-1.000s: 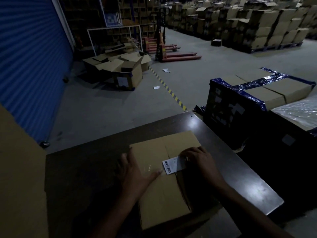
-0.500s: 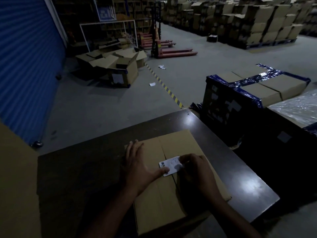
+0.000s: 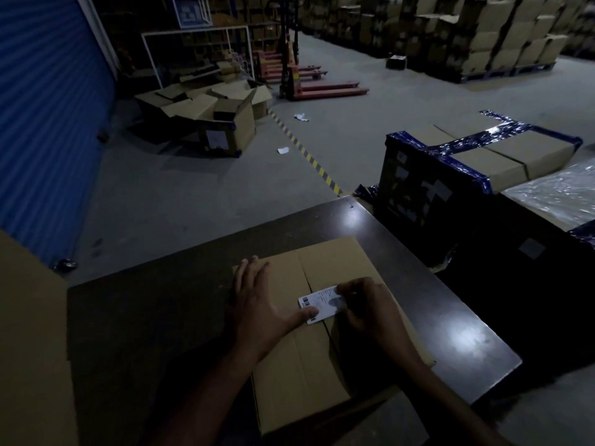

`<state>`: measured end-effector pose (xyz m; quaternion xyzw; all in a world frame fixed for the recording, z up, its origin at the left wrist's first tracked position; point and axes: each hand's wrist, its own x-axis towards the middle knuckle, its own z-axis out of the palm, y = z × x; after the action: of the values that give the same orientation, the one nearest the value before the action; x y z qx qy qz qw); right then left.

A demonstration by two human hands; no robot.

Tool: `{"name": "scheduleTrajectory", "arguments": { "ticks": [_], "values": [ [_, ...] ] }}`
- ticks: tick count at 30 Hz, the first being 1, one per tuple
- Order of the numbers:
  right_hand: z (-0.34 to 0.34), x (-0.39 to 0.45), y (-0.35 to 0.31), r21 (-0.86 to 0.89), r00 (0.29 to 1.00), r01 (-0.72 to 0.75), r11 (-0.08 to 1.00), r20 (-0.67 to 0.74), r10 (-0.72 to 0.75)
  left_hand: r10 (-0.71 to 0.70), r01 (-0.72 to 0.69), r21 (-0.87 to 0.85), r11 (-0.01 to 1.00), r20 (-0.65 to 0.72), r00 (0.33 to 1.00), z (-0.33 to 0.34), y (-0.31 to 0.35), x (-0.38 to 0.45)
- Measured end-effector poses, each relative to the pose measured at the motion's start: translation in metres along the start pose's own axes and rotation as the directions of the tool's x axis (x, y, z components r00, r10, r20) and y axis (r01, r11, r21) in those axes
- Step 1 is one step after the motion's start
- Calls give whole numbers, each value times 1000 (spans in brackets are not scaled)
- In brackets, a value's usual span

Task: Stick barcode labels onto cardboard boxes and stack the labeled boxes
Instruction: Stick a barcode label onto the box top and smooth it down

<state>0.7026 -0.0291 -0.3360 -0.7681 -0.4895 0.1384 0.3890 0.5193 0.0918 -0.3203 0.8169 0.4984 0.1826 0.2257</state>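
1. Cardboard box (image 3: 309, 365) lies flat on the dark surface (image 3: 418, 278), flaps closed, centre seam running away from the person.
2. Barcode label (image 3: 317, 304) sits on the box top, across the seam, white, barcode at its left end.
3. Left hand (image 3: 257, 310) rests flat on the left flap, fingers straight and spread, thumb tip pressing the label's lower left corner.
4. Right hand (image 3: 367, 307) is at the label's right end, fingers curled down onto it; whether they pinch the edge or just press it, cannot tell, too dark.
5. Tall cardboard panel (image 3: 32, 342) stands at the left edge of the surface.
6. Right of the surface: box bound with blue tape (image 3: 483, 152), near it a plastic-wrapped load (image 3: 560, 191).
7. On the floor beyond: opened empty cartons (image 3: 209, 114), red pallet jack (image 3: 309, 85), yellow-black floor stripe (image 3: 306, 152), scraps of paper.
8. Blue roller door (image 3: 45, 107) on the left, stacked boxes on pallets (image 3: 483, 33) far back right.
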Motion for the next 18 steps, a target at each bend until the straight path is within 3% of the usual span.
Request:
{"name": "scheduleTrajectory", "arguments": {
  "ticks": [5,18],
  "values": [
    [-10,1,0,115,998,-13,993,56,7,7,-7,16,1000,2,1000,0,-1,0],
    [-4,1,-3,88,1000,-23,996,-1,23,17,-18,-29,999,-25,1000,-2,-2,0]
  ]
}}
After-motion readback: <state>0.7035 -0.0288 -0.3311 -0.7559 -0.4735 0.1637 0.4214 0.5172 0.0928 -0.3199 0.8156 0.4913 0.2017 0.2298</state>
